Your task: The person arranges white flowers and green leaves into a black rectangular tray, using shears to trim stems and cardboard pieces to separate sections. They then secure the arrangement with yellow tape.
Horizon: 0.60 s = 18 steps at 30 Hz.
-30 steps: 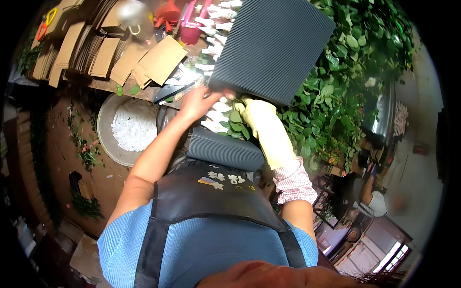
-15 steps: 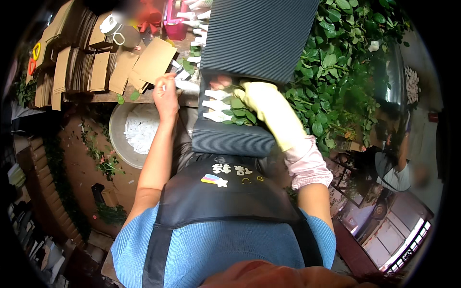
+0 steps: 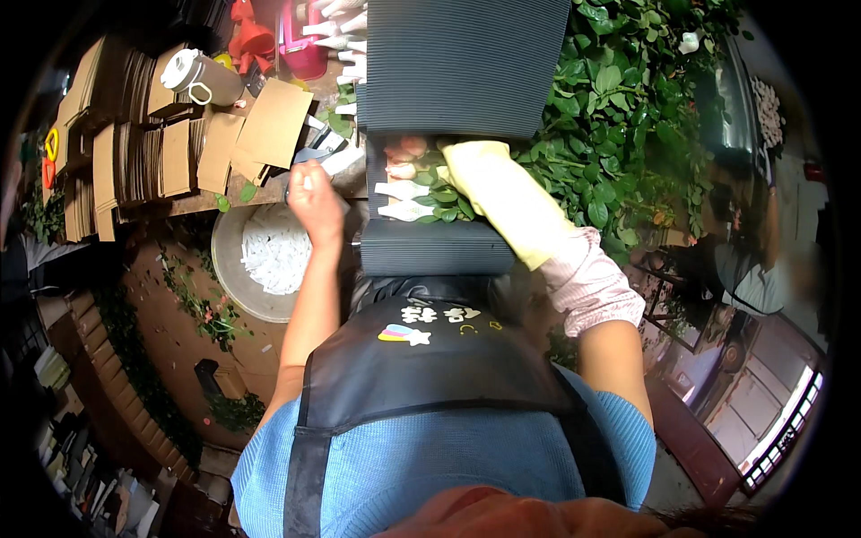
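Head view: we've got two hands working over a dark corrugated board (image 3: 462, 76) at upper ctr. L hand (image 3: 314, 199), bare, is just left of the board: fingers curled in, approx. a fist; can't tell if anything's inside. R hand (image 3: 473, 163), in a pale yellow glove, sits ctr by the stems; fingertips mostly hidden, so we can't tell open vs. gripping.

Flowers in the gap btwn the upper panel and the lower folded section: bare pink blooms (image 3: 401, 169) up top, w/ two white-sleeved heads (image 3: 404, 210) below, pointing left, green leaves (image 3: 455, 208) on their right. More white sleeves (image 3: 336, 25) stick out along the board's left edge, top of frame.

Upper left: we note cardboard pieces (image 3: 271, 125), a white bottle (image 3: 204, 79), a pink basket (image 3: 305, 56). Left of ctr: round basin (image 3: 231, 285) w/ white bits (image 3: 272, 260). Upper right: big leafy pile (image 3: 610, 117).
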Each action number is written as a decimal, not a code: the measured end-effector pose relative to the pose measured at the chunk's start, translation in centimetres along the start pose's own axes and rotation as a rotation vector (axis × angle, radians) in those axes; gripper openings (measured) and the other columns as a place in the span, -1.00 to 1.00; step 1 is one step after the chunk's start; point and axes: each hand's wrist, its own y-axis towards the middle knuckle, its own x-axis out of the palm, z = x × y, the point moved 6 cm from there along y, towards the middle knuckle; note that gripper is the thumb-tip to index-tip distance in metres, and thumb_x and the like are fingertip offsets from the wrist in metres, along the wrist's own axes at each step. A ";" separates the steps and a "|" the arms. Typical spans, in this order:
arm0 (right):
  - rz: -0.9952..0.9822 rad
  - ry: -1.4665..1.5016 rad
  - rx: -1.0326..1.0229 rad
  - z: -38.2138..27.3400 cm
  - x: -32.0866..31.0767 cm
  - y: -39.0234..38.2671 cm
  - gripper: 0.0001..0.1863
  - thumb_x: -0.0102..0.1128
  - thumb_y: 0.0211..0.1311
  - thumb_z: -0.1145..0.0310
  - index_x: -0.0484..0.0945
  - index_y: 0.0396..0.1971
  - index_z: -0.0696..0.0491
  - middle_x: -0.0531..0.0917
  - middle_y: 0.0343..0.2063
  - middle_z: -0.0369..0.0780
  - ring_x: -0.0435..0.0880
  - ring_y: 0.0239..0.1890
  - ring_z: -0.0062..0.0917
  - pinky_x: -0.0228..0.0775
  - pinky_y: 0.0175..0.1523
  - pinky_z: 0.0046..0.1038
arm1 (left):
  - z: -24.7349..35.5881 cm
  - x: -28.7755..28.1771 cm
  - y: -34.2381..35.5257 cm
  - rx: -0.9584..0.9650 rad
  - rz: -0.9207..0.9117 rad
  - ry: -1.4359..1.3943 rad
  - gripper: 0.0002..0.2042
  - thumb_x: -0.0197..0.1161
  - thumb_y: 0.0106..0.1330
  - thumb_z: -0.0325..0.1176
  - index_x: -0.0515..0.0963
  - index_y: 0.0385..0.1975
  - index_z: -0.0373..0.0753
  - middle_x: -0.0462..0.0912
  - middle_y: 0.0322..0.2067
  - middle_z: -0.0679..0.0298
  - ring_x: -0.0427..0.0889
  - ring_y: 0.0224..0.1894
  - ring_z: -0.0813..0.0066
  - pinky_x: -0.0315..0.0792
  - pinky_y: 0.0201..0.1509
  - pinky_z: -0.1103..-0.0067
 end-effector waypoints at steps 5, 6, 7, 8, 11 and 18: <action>0.000 -0.011 -0.027 -0.2 0.7 0.0 -0.59 0.16 0.45 0.00 0.59 0.07 -0.01 0.78 -0.35 -0.20 0.77 -0.22 -0.30 0.62 -0.03 -0.25 | -0.5 -0.3 -0.4 -0.180 -0.449 0.430 -0.71 0.37 0.34 -0.19 0.52 -0.46 -0.27 0.64 -0.53 0.25 0.60 -0.48 0.43 0.47 -0.32 0.47; 0.003 -0.006 -0.011 -0.2 0.5 -0.3 -0.59 0.16 0.45 0.00 0.59 0.07 -0.01 0.78 -0.35 -0.20 0.77 -0.22 -0.30 0.62 -0.03 -0.25 | 1.3 1.7 -1.0 -0.157 -0.520 0.542 -0.68 0.39 0.34 -0.10 0.59 -0.41 -0.26 0.66 -0.53 0.20 0.61 -0.49 0.34 0.49 -0.30 0.42; 0.004 -0.006 -0.015 -0.4 0.5 -0.1 -0.59 0.16 0.45 0.00 0.60 0.06 -0.01 0.78 -0.35 -0.20 0.77 -0.22 -0.31 0.62 -0.03 -0.25 | 1.7 2.9 -1.6 -0.194 -0.609 0.561 -0.66 0.39 0.37 -0.10 0.55 -0.46 -0.25 0.57 -0.57 0.29 0.49 -0.50 0.52 0.41 -0.35 0.50; 0.006 -0.003 -0.018 -0.6 0.5 0.0 -0.59 0.16 0.45 0.00 0.60 0.06 -0.01 0.78 -0.35 -0.20 0.77 -0.22 -0.31 0.62 -0.03 -0.25 | 1.6 3.6 -2.1 -0.232 -0.698 0.580 -0.64 0.40 0.40 -0.10 0.52 -0.50 -0.23 0.47 -0.61 0.39 0.38 -0.51 0.69 0.33 -0.41 0.57; 0.016 -0.009 -0.018 -0.9 0.4 0.2 -0.60 0.16 0.45 0.01 0.60 0.05 -0.01 0.77 -0.35 -0.20 0.77 -0.22 -0.31 0.61 -0.03 -0.25 | 1.1 3.2 -2.9 -0.124 -0.551 0.381 -0.68 0.32 0.43 -0.15 0.60 -0.46 -0.28 0.56 -0.61 0.25 0.49 -0.51 0.53 0.40 -0.37 0.50; 0.230 -0.013 -0.039 -1.0 -0.3 -2.4 -0.61 0.16 0.45 0.02 0.60 0.03 -0.01 0.77 -0.36 -0.20 0.77 -0.22 -0.32 0.61 -0.03 -0.24 | 4.1 -3.5 -0.5 0.229 -0.049 0.150 -0.79 0.17 0.45 -0.46 0.45 -0.49 -0.30 0.53 -0.43 0.35 0.41 -0.32 0.70 0.35 -0.24 0.62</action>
